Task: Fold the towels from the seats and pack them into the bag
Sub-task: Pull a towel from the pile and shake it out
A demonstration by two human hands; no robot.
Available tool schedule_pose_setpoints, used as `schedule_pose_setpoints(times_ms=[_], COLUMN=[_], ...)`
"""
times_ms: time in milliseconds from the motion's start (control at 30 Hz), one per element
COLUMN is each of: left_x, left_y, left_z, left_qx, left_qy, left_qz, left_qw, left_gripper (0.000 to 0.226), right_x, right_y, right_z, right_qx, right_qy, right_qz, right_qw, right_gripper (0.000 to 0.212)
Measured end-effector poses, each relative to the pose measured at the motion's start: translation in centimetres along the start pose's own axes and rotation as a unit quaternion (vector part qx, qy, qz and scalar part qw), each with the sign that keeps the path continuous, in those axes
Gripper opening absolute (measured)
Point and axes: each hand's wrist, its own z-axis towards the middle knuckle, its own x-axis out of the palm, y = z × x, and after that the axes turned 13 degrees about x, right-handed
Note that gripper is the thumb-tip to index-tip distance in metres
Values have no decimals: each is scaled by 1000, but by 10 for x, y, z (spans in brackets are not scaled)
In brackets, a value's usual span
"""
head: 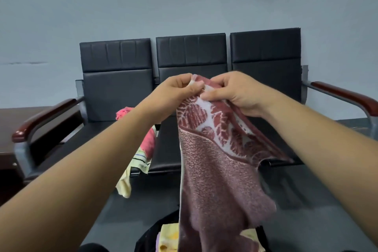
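Note:
A maroon towel (214,174) with a white leaf pattern hangs in front of me. My left hand (176,92) and my right hand (231,92) both pinch its top edge, close together, above the middle seat. The towel drapes down over an open black bag (149,235) on the floor at the bottom centre. Folded yellow towels (169,233) lie inside the bag. A pink towel (150,139) and a pale yellow towel (131,176) lie on the left seat, the yellow one hanging over its front edge.
A row of three black padded seats (192,53) stands against a grey wall, with dark red armrests (43,116) at both ends. A dark wooden table (12,127) sits at the far left. The floor is dark grey.

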Motion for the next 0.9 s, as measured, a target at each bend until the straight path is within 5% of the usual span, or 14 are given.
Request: schedule_pose_setpoints(times_ms=[233,433,567,733,900], left_x=[-30,-63,-73,-74,-73], left_y=[20,41,45,45,40], left_z=[4,-1,-5,-10,-10], left_qx=[-22,-82,-103,-84,-89], left_qy=[-250,-379,-402,-398,-385], left_qz=[116,289,322,385,283], left_qw=[961,875,851,828,874], left_gripper=[22,36,33,34,26], right_x=[-11,-39,-50,-56,-50], right_y=[-60,-86,-91,-87,-82], right_z=[10,14,20,30,33], right_qx=[125,177,142,126,79], right_qy=[-11,-113,-194,-245,-297], right_qz=[-266,-311,-172,253,322], right_qw=[956,927,955,927,895], right_gripper=[10,15,18,13,11])
